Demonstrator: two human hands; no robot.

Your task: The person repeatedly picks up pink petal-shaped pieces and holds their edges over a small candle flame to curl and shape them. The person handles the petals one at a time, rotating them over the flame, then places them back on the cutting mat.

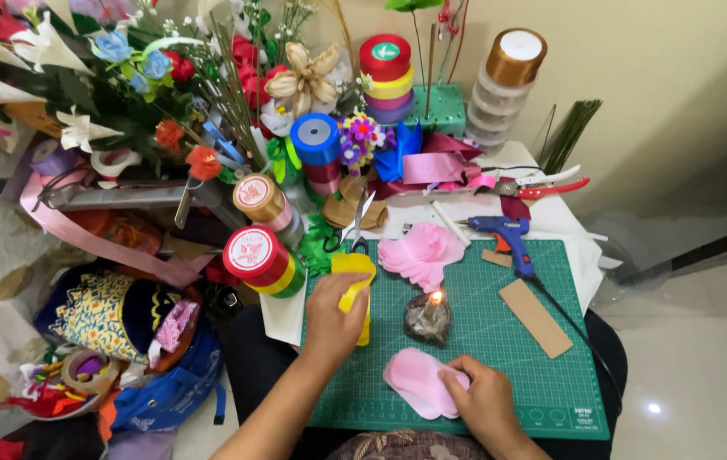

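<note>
My left hand (pixel 335 317) is closed around a yellow ribbon piece (pixel 355 290), gripping it near the middle of the green cutting mat's (pixel 500 358) left edge. The piece runs lengthwise from about 12 o'clock to 6 o'clock, its upper end pointing toward the scissors (pixel 358 223) and its lower end showing below my fingers.

My right hand (pixel 483 400) sits at 5 o'clock from the left one, fingers curled and pinching the right edge of a pink petal (pixel 415 381) that lies flat on the mat. Its long axis runs roughly from 10 o'clock to 4 o'clock.

Between the hands, at 12 o'clock from the petal, a small lit candle (pixel 428 317) stands in a dark holder. At 12 o'clock from the candle lies a heap of pink petals (pixel 421 253). At 2 o'clock from it a blue glue gun (pixel 504 234) rests with its nozzle pointing to 9 o'clock, and a brown cardboard strip (pixel 535 317) lies at 3 o'clock, slanted.

Out at 10 o'clock on the counter (pixel 563 226) stand ribbon spools (pixel 260 255), with artificial flowers (pixel 83 77) behind them.
</note>
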